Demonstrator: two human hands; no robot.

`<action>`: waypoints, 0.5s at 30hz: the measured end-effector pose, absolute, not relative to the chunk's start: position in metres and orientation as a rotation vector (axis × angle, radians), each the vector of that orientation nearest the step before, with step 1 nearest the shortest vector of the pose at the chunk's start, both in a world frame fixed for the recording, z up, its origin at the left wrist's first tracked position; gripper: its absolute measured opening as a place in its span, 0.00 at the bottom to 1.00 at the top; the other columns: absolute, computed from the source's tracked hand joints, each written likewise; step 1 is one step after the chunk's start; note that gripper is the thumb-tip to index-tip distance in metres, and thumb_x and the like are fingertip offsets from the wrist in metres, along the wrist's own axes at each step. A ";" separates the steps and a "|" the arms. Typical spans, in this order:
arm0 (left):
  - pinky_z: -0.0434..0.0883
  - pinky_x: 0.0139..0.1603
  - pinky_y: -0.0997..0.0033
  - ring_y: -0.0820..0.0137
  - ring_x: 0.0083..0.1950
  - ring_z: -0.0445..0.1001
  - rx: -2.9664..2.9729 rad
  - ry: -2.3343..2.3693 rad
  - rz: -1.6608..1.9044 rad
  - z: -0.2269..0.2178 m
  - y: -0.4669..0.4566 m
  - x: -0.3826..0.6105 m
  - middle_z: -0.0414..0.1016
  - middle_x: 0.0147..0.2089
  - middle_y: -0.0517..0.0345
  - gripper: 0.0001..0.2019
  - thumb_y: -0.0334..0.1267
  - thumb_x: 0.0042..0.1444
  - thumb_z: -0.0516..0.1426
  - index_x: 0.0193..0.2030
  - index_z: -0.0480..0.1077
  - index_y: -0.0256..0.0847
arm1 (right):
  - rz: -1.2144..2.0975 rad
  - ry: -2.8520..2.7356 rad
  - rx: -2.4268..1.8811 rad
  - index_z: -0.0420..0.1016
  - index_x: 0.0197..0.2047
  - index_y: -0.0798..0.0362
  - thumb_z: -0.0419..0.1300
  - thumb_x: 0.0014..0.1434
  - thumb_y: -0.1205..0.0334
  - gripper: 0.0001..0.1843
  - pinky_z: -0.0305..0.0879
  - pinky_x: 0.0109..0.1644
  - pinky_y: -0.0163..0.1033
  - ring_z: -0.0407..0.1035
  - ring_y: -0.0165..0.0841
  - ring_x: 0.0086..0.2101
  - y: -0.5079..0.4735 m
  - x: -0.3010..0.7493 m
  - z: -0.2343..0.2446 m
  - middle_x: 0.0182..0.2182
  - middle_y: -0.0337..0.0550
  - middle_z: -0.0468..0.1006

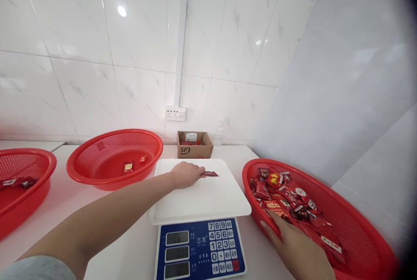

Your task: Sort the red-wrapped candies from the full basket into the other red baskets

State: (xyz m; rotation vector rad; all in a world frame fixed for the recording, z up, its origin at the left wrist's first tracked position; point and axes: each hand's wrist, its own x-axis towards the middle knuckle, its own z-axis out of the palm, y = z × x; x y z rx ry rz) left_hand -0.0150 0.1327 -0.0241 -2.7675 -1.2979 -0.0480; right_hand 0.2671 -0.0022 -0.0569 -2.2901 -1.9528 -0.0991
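My left hand [188, 175] is closed on a small red-wrapped packet [209, 174] and hangs over the white pan [198, 205] of a digital scale. Whether the packet touches the pan I cannot tell. The scale's blue panel [202, 247], with number keys and three displays, faces me. At the right, my right hand [298, 245] grips the near rim of a red plastic basket [365, 217], its thumb outside and fingertips by the contents. Several red and dark wrapped snack packets [289, 199] fill the bottom of that basket.
A second red basket [107, 141] with a few small packets stands left of the scale. Another red basket [42, 158] lies partly out of view at far left. Behind the pan are a cardboard box [195, 152], a clear plastic bottle [219, 134] and a wall socket [176, 113].
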 end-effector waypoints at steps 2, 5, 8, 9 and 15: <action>0.70 0.37 0.63 0.68 0.37 0.73 -2.706 -1.423 -0.101 -0.017 0.133 -0.032 0.74 0.39 0.53 0.17 0.46 0.64 0.44 0.45 0.67 0.37 | -0.108 -1.960 -2.292 0.70 0.53 0.49 0.40 0.61 0.50 0.26 0.70 0.38 0.45 0.75 0.44 0.38 -0.002 0.268 -0.057 0.39 0.49 0.81; 0.68 0.35 0.66 0.64 0.38 0.74 -2.585 -1.613 -0.177 -0.001 0.135 -0.066 0.75 0.40 0.51 0.19 0.46 0.64 0.38 0.46 0.66 0.42 | -0.104 -1.967 -2.296 0.70 0.53 0.50 0.40 0.61 0.50 0.26 0.70 0.38 0.46 0.75 0.45 0.39 -0.001 0.268 -0.057 0.39 0.49 0.80; 0.67 0.34 0.68 0.62 0.38 0.75 -2.449 -1.801 -0.220 0.016 0.137 -0.103 0.76 0.39 0.52 0.20 0.48 0.63 0.38 0.46 0.66 0.44 | -0.089 -1.960 -2.298 0.69 0.54 0.50 0.40 0.61 0.50 0.27 0.70 0.37 0.47 0.75 0.45 0.38 0.001 0.268 -0.058 0.40 0.49 0.80; 0.66 0.33 0.68 0.62 0.38 0.75 -2.409 -1.859 -0.230 0.020 0.137 -0.115 0.76 0.38 0.53 0.20 0.49 0.63 0.37 0.46 0.66 0.44 | -0.092 -1.959 -2.295 0.69 0.54 0.50 0.40 0.61 0.50 0.27 0.71 0.36 0.47 0.75 0.46 0.38 0.001 0.269 -0.059 0.40 0.49 0.80; 0.64 0.27 0.69 0.64 0.27 0.73 -2.200 -2.190 -0.235 0.020 0.124 -0.169 0.75 0.28 0.52 0.25 0.50 0.62 0.36 0.41 0.69 0.39 | -0.123 -1.959 -2.305 0.70 0.54 0.51 0.39 0.61 0.48 0.28 0.71 0.36 0.48 0.75 0.46 0.37 0.001 0.269 -0.061 0.40 0.51 0.80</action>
